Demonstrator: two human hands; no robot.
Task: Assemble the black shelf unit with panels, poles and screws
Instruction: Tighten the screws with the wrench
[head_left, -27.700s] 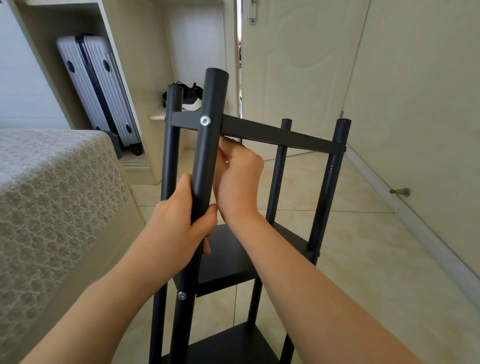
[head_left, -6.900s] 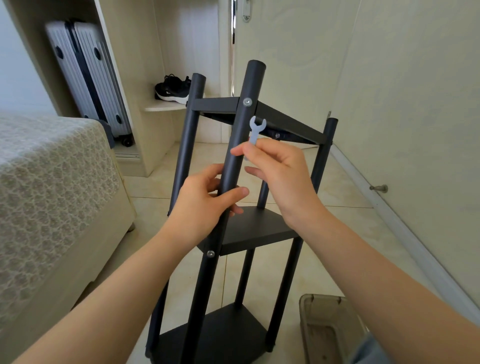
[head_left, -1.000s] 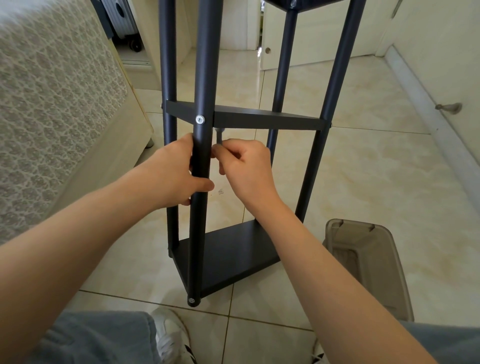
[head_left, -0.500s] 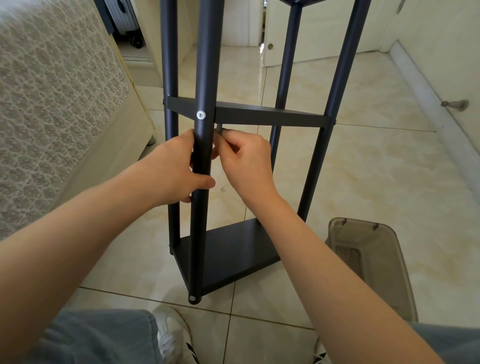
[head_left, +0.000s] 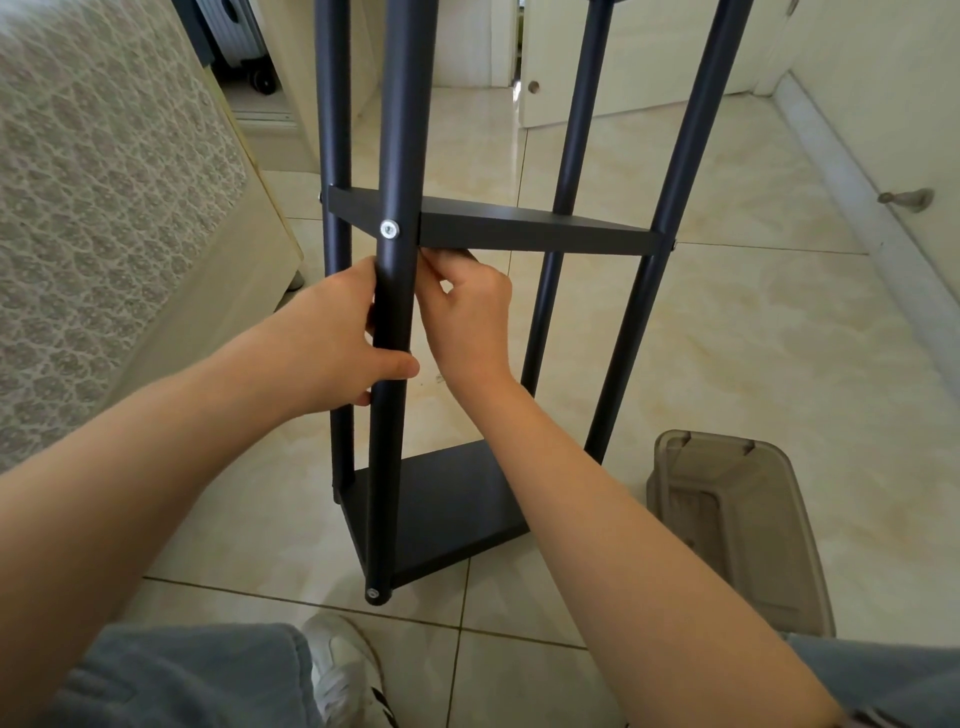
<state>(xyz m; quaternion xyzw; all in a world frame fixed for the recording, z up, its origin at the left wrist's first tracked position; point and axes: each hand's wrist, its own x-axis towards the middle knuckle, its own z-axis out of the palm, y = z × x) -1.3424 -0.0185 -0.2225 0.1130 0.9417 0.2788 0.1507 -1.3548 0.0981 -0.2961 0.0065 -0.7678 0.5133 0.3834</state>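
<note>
The black shelf unit stands upright on the tiled floor in front of me. Its front pole carries a silver screw at the middle panel. The bottom panel sits near the floor. My left hand grips the front pole just below the middle panel. My right hand has its fingers curled and pinched together. They press up against the panel's underside right beside the pole. The small wrench it carried is hidden behind the fingers.
A translucent grey plastic bin lies on the floor at the right, close to the shelf's back right pole. A bed with a patterned cover fills the left. My white shoe is just in front of the pole's foot.
Over the last second my right hand has risen from below the middle panel to touch its underside, and the wrench tip has gone out of sight. My left hand keeps its grip on the pole.
</note>
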